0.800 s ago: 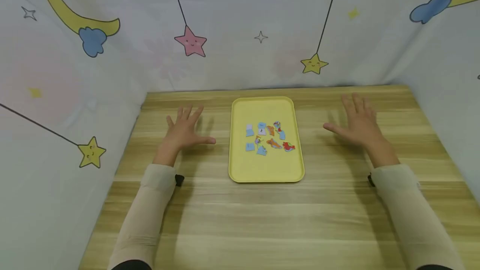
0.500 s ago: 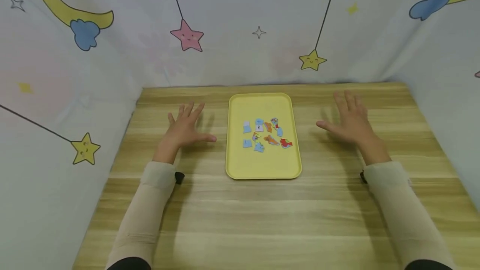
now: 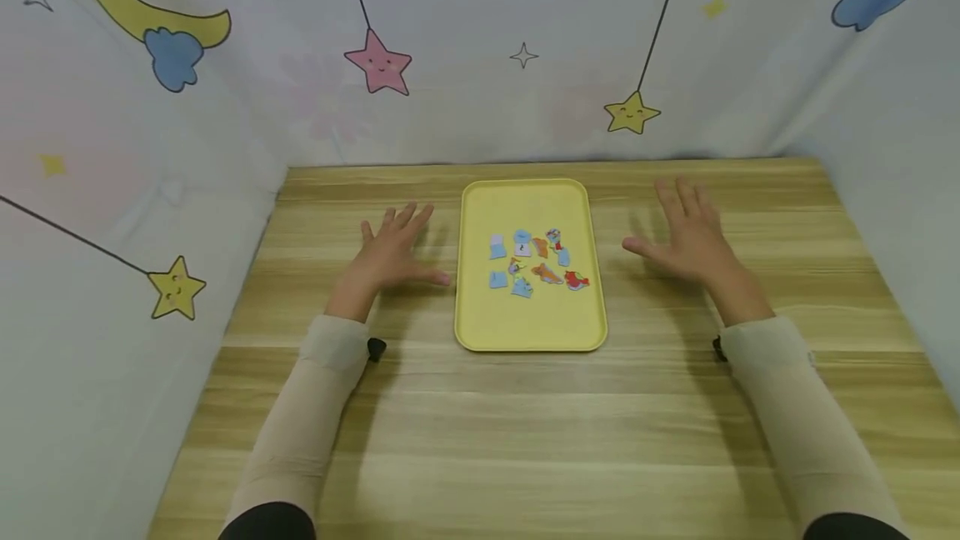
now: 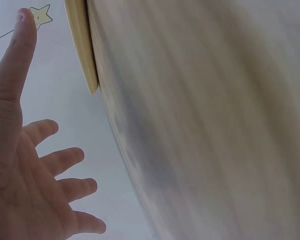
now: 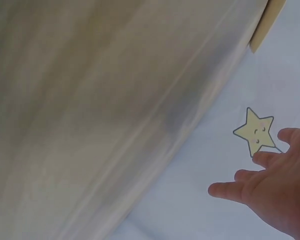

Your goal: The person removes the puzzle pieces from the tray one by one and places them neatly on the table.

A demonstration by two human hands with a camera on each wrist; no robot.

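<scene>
My left hand (image 3: 390,259) is held above the table on the left of a yellow tray (image 3: 531,330), fingers spread and nothing in it. Its thumb points toward the tray's left rim. On the tray's other side my right hand (image 3: 688,242) is spread in the same way, farther from the rim and also holding nothing. Several small flat cut-out pieces lie in the tray, among them a red piece (image 3: 576,280), an orange piece (image 3: 547,273) and a plain light blue piece (image 3: 498,280). Both wrist views show the stretched fingers with bare palms.
The wooden table (image 3: 517,432) runs back to a white cloth (image 3: 465,115) printed with stars and moons. More of this cloth hangs along the left and right sides. A small black object (image 3: 377,348) sits at the left cuff.
Both hands have moved inward toward the tray, the left to the right and the right to the left. The head view has shifted slightly. The pieces keep their places in the tray.
</scene>
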